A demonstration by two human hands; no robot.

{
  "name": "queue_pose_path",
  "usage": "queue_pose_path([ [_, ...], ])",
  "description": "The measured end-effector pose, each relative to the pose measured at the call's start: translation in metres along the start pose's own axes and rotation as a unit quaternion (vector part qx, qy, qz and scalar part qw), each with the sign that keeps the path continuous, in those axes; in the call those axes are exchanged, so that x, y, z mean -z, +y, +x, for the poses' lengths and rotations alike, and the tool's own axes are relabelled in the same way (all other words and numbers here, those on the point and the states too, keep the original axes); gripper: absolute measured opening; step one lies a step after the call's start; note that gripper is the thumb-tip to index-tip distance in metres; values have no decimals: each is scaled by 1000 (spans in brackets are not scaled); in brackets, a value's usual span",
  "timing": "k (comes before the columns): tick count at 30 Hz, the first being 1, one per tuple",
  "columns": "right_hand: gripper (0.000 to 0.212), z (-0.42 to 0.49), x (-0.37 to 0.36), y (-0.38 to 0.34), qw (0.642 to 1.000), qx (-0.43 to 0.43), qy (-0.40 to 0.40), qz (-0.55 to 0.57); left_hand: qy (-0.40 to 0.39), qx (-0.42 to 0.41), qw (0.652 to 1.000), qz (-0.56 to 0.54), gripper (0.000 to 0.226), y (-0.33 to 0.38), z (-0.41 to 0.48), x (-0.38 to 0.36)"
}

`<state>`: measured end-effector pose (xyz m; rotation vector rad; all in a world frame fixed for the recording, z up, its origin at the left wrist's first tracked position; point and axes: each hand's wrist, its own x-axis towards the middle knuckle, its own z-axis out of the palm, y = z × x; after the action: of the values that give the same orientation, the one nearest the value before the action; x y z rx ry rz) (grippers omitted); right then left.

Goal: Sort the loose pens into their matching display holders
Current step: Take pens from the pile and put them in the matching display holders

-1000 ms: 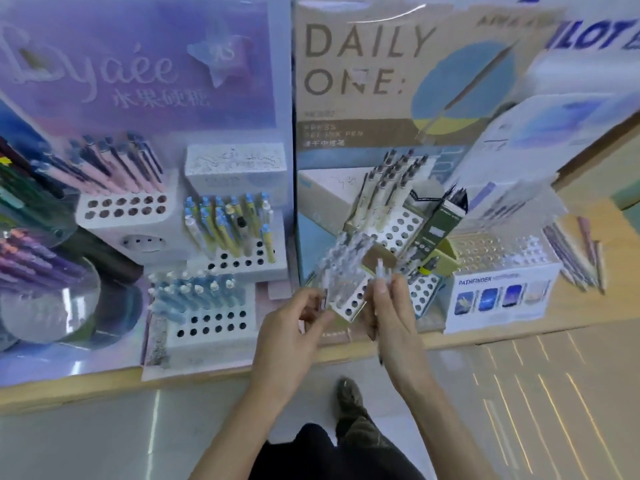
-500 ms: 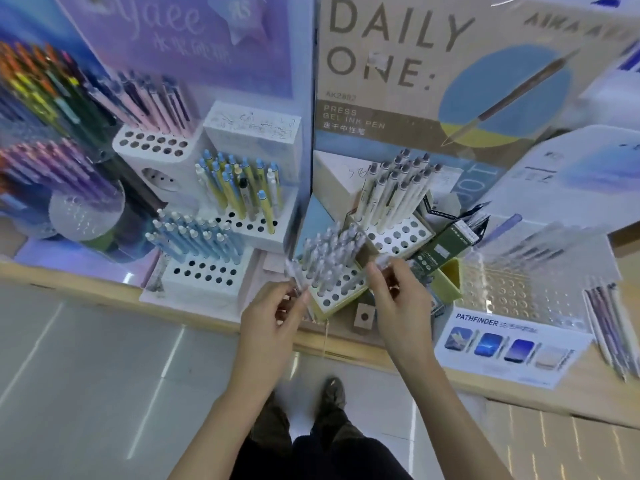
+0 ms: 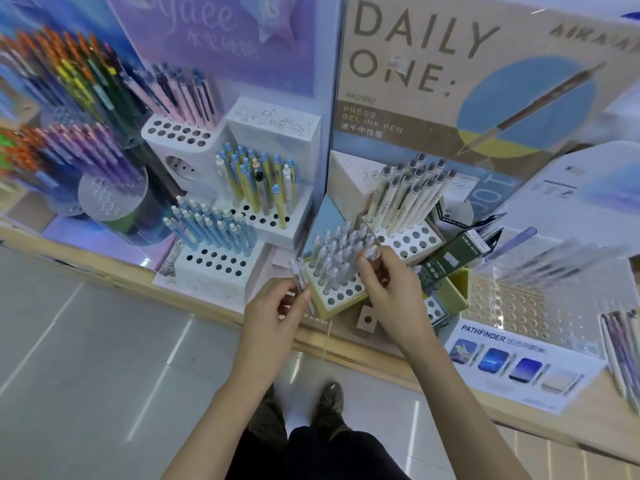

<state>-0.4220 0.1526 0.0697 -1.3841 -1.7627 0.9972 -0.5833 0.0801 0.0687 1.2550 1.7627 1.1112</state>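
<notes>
Head view: the left hand (image 3: 277, 311) grips spare clear pens (image 3: 300, 276) as the right hand (image 3: 391, 291) pinches one pen (image 3: 371, 252) above the holder (image 3: 341, 296).

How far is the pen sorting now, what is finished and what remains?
Done: many clear pens stand in the front holder. In hand: the right hand pinches one pen there; the left hand holds a few spare pens. Left: those spare pens, the holder's empty front holes, and loose pens lying on the counter at far right.
</notes>
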Motion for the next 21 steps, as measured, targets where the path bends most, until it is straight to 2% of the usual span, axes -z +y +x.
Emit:
queue_pose_path([
  [6,9,6,3,2,995,-29,-79,-51,5,2,1000,18,2,-5,-1,-6],
  [9,22,5,1,2,990,-12,-93,-101,8,6,1000,22,2,-8,-3,-8],
  [13,28,4,-1,4,987,10,-48,-154,22,4,1000,14,13,-12,-7,-11],
  [21,14,10,-11,4,983,6,-17,-181,22,-7,1000,13,17,-13,-9,-21],
])
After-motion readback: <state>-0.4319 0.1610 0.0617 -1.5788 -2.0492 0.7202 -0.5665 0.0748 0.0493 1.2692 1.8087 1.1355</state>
